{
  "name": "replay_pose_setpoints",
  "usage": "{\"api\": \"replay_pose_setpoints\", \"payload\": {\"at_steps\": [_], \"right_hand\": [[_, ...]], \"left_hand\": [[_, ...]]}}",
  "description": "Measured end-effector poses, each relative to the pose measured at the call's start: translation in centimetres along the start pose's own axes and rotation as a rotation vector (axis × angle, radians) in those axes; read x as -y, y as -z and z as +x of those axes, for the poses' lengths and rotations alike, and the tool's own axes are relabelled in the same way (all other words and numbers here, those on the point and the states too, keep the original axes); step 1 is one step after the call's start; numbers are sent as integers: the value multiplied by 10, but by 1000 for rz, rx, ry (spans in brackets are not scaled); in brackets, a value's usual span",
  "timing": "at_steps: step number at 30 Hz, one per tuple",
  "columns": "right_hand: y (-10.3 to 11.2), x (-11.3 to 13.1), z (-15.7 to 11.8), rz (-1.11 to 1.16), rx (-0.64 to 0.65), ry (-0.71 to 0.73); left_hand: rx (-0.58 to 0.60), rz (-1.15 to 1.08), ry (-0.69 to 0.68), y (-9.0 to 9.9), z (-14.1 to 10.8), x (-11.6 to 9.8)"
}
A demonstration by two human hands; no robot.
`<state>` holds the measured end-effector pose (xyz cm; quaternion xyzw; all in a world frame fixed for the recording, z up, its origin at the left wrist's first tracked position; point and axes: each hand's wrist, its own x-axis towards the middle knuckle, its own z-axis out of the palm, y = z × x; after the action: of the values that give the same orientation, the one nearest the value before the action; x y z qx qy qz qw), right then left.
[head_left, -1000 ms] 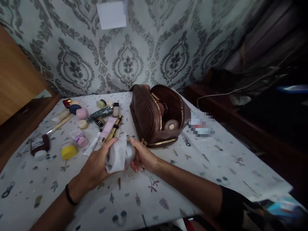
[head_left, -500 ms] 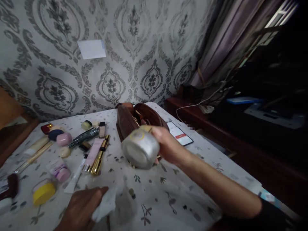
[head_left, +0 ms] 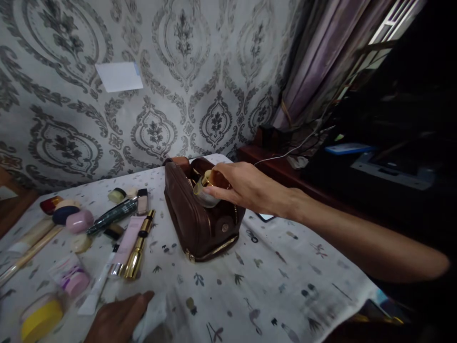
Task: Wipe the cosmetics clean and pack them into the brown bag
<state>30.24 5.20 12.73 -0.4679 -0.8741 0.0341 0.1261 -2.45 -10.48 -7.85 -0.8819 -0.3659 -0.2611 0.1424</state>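
My right hand [head_left: 246, 188] grips a glass bottle [head_left: 207, 197] by its gold cap, with the bottle partly inside the open brown bag [head_left: 185, 214]. The bag stands upright on the patterned cloth, its zip open. At the bottom left my left hand [head_left: 119, 317] is closed on a white wipe [head_left: 153, 317], low over the table. Beside it lie a white tube [head_left: 98, 286], a pink tube [head_left: 128, 240] and a gold tube [head_left: 137, 252].
Several cosmetics lie at the left, among them a pink sponge [head_left: 79, 221], a dark green tube [head_left: 112, 216] and a yellow-lidded jar [head_left: 41, 319]. A phone [head_left: 266, 217] shows partly behind my right wrist. A cable [head_left: 285, 155] runs over the dark furniture.
My right hand has carried the bottle from in front of the bag up and into its opening. The view has shifted a little to the right. My left hand still holds the wipe.
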Motion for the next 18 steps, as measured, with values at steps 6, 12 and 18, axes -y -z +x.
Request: {"api": "replay_pose_setpoints", "payload": {"at_steps": [6, 12, 18], "right_hand": [[14, 0, 11, 29, 103, -13], [7, 4, 10, -46, 176, -12], [-12, 17, 9, -105, 329, 68]], "left_hand": [[-28, -23, 10, 1, 11, -3], [-8, 9, -33, 12, 23, -8], [-85, 14, 10, -8, 4, -10]]}}
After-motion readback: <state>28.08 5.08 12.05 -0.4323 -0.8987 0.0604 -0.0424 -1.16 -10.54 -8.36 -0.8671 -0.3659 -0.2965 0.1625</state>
